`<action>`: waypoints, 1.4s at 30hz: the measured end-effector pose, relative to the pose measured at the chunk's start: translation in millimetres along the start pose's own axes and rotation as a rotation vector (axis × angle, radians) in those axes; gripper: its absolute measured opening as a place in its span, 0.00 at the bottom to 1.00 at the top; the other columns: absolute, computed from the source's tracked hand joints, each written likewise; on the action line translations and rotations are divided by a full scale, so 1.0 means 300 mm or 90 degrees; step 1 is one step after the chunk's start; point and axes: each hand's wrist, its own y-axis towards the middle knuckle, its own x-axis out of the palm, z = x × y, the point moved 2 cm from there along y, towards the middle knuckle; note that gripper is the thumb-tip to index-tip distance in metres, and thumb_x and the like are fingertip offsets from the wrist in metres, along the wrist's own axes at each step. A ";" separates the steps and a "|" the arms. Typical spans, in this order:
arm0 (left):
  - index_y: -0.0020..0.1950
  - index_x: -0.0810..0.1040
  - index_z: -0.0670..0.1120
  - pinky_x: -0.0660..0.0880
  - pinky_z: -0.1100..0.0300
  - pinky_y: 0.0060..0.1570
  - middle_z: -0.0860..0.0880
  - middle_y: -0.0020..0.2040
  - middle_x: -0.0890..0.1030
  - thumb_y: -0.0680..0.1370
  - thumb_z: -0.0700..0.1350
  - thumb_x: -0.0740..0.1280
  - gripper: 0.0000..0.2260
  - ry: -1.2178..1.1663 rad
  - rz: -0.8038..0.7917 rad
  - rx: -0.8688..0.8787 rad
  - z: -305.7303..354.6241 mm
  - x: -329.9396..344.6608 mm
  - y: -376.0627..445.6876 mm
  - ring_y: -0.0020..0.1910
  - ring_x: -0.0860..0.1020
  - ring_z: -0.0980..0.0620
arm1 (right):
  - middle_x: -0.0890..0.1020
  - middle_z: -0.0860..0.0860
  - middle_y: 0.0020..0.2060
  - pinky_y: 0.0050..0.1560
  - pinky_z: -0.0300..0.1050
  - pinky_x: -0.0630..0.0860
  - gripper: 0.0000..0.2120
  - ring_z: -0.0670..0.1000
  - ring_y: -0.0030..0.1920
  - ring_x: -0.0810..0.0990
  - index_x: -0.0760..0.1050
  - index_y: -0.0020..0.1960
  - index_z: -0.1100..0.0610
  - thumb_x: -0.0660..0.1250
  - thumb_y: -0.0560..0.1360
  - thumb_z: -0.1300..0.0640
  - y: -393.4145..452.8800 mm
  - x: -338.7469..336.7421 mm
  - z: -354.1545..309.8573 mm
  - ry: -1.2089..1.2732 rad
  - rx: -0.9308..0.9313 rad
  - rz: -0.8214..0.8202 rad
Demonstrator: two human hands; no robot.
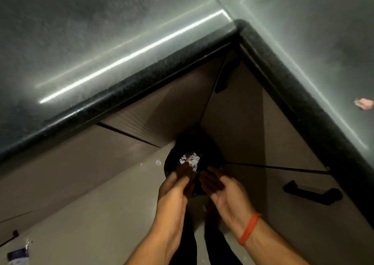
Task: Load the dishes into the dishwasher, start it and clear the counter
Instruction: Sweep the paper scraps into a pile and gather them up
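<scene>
I look down into the inner corner of an L-shaped dark granite counter (141, 86). On the floor in that corner stands a black bin (174, 159) lined with a dark bag, with light scraps (190, 160) inside it. Both my hands hover just over its near rim. My left hand (176, 186) has its fingers straight and pointing into the bin. My right hand (220, 186) is palm up with relaxed fingers and wears a red thread on the wrist. Neither hand holds anything that I can see.
Brown cabinet fronts run under both counter legs, with a black handle (311, 193) on the right one. A small pink scrap (364, 104) lies on the right counter. White bits (158, 162) and a wrapper (19, 253) lie on the grey floor.
</scene>
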 end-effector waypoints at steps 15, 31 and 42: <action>0.51 0.87 0.52 0.76 0.73 0.49 0.52 0.54 0.85 0.75 0.47 0.67 0.10 0.355 -0.401 0.680 0.422 0.450 -0.588 0.50 0.83 0.66 | 0.77 0.44 0.68 0.67 0.55 0.74 0.24 0.49 0.68 0.77 0.73 0.67 0.33 0.67 0.72 0.49 -0.748 0.116 -0.480 -0.520 -0.886 -0.160; 0.83 0.53 0.46 0.48 0.46 0.78 0.44 0.83 0.52 0.81 0.70 0.44 0.38 1.113 -0.181 1.049 0.298 0.907 -0.400 0.83 0.47 0.44 | 0.56 0.45 0.81 0.80 0.49 0.50 0.40 0.44 0.80 0.49 0.55 0.81 0.48 0.47 0.76 0.27 -0.504 -0.227 -1.031 -0.955 -0.850 0.355; 0.82 0.37 0.61 0.36 0.58 0.79 0.56 0.84 0.39 0.80 0.72 0.48 0.36 0.999 -0.307 1.074 0.364 1.107 -0.393 0.80 0.34 0.61 | 0.78 0.35 0.61 0.61 0.24 0.65 0.15 0.36 0.64 0.74 0.77 0.65 0.45 0.63 0.80 0.43 -0.469 -0.160 -1.197 -0.547 -0.991 0.170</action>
